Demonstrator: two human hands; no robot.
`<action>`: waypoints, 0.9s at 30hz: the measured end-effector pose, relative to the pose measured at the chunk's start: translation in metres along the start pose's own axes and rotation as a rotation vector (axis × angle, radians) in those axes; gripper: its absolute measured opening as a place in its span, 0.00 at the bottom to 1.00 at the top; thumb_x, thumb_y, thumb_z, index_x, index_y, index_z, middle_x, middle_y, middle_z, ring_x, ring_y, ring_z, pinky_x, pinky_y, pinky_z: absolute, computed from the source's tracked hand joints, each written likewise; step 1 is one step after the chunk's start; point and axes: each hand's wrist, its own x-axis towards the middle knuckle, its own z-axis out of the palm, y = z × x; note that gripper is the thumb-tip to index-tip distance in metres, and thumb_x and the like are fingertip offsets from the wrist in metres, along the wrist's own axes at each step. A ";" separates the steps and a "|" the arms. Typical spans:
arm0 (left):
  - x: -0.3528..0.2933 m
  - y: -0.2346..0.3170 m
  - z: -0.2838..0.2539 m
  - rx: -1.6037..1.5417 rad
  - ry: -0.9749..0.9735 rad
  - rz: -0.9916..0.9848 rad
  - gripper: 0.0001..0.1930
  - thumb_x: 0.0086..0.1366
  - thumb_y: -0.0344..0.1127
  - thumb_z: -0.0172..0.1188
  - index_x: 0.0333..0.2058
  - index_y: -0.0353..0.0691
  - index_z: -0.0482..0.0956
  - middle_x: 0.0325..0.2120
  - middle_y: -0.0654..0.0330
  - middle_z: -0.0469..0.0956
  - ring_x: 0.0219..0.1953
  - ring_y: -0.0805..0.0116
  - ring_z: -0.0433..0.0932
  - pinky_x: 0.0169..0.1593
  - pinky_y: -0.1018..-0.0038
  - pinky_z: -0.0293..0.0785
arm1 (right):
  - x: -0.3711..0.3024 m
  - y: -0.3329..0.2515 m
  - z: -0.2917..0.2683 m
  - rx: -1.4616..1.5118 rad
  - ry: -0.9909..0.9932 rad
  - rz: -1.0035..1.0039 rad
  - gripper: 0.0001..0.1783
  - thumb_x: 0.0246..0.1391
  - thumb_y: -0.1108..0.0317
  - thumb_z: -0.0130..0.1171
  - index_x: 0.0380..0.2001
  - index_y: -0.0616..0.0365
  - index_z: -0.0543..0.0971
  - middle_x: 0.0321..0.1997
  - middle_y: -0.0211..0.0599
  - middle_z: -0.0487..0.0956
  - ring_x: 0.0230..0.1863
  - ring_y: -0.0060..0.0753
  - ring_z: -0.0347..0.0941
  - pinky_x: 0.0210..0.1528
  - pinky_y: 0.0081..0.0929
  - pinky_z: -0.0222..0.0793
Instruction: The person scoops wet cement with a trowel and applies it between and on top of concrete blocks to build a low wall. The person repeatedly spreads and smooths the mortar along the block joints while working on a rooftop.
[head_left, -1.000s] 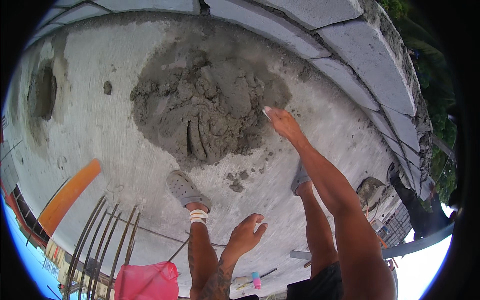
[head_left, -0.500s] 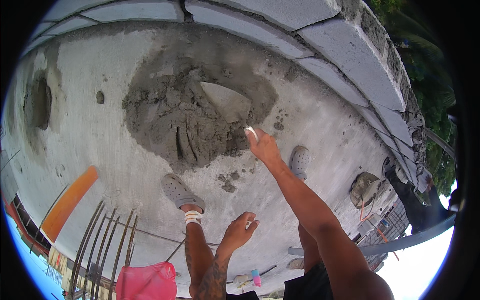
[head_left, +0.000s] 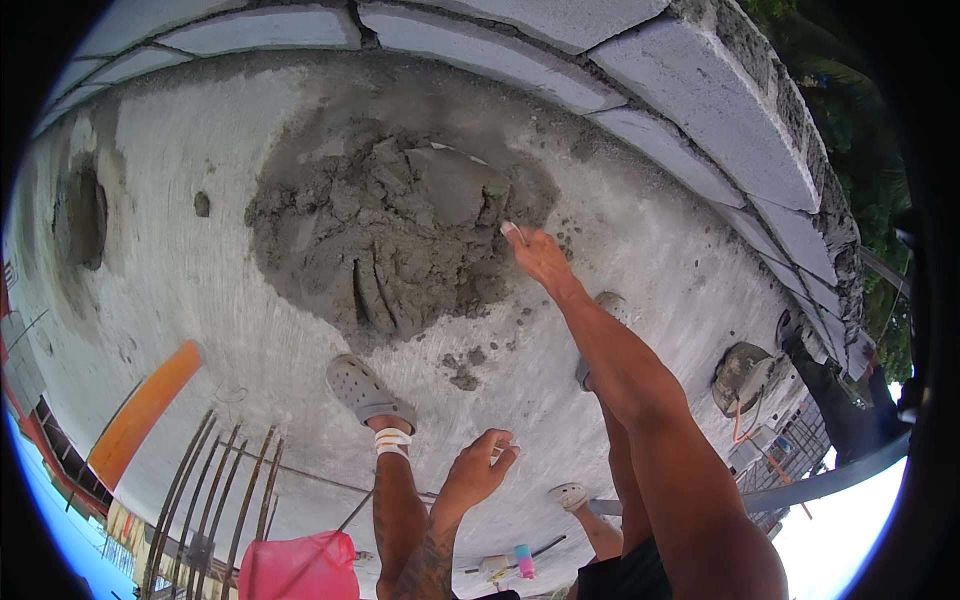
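My right hand (head_left: pixel 542 256) grips the pale handle of a trowel, its fingers wrapped round it. The trowel's blade (head_left: pixel 486 161) is mostly hidden under a load of wet grey mortar, with only a thin far edge showing. Around and beneath it spreads a heap of mortar (head_left: pixel 330 230) on the concrete floor. Nearer to me, my left hand (head_left: pixel 480 468) hangs above the floor beside my left shin, thumb and curved fingers apart. Nothing held shows in it; a small white bit shows by its fingers.
A grey block wall (head_left: pixel 690 120) curves along the far side and right. At the lower left stand upright steel bars (head_left: pixel 205 490), an orange curved piece (head_left: pixel 145 410) and a pink bag (head_left: pixel 300 568). A mortar-crusted bucket (head_left: pixel 742 378) lies right, near another person's dark-clothed leg (head_left: pixel 825 395).
The trowel blade, bare before, now carries mortar. My right hand has moved slightly away from me and to the right. My left hand has stayed almost still.
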 end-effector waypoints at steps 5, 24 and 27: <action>0.004 -0.012 0.006 0.037 0.004 -0.046 0.16 0.69 0.40 0.60 0.50 0.38 0.74 0.43 0.50 0.83 0.45 0.54 0.84 0.47 0.62 0.79 | -0.037 -0.048 -0.049 0.076 -0.361 0.056 0.37 0.66 0.33 0.44 0.29 0.60 0.81 0.19 0.35 0.73 0.20 0.29 0.69 0.26 0.34 0.65; -0.015 -0.020 0.051 0.313 -0.032 -0.086 0.20 0.66 0.43 0.64 0.50 0.35 0.77 0.40 0.50 0.84 0.41 0.60 0.84 0.46 0.68 0.79 | -0.304 -0.028 -0.522 -0.467 0.250 0.008 0.36 0.62 0.32 0.50 0.34 0.60 0.82 0.24 0.43 0.78 0.26 0.44 0.75 0.32 0.38 0.71; -0.016 -0.012 0.061 0.345 -0.043 -0.100 0.19 0.67 0.42 0.63 0.49 0.35 0.77 0.41 0.51 0.84 0.42 0.61 0.84 0.47 0.69 0.78 | -0.292 -0.011 -0.553 -0.612 0.523 -0.110 0.29 0.61 0.39 0.56 0.39 0.58 0.82 0.31 0.45 0.82 0.34 0.50 0.79 0.37 0.41 0.74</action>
